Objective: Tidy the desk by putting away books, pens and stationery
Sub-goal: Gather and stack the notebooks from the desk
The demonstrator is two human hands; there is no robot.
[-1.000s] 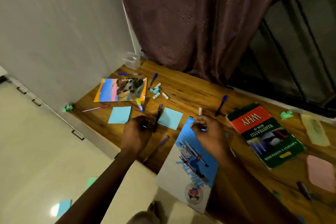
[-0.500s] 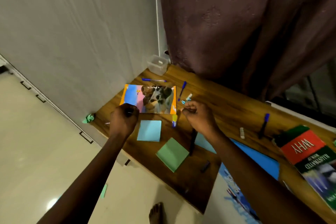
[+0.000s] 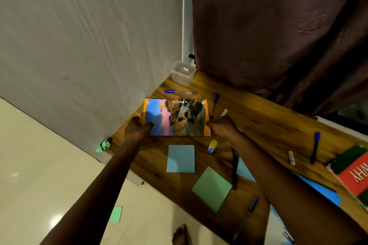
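From the head camera I see my left hand point(image 3: 137, 129) and my right hand point(image 3: 223, 127) closed on opposite short edges of the thin orange-bordered book with the dog photo cover point(image 3: 177, 118), thumbs over the cover and the other fingers curled at the sides. I judge a hand at each end keeps so limp a book flat as it comes up off the brown wooden desk point(image 3: 258, 123). Whether it is lifted or touching the wood I cannot tell.

The book sits at the far left of the desk, near the white wall point(image 3: 79, 45). The clear plastic tub point(image 3: 182, 72) stands in the far corner beside the dark maroon curtain point(image 3: 278, 26), probably meant for the pens. A blue ballpoint pen point(image 3: 178, 91) lies between tub and book, and a blue-capped pen point(image 3: 215, 101) just right of the book's far corner.

Near the book's near edge lie a yellow-capped glue stick point(image 3: 212, 146), a light blue square note point(image 3: 180, 158) and a green square note point(image 3: 212, 188), so pulling it nearer risks sweeping them; straight up is clear. On the right the red and green hardback point(image 3: 354, 173) reaches the frame's edge. The desk's left edge is close beside my left wrist, with a crumpled green paper ball point(image 3: 104, 145) at it.
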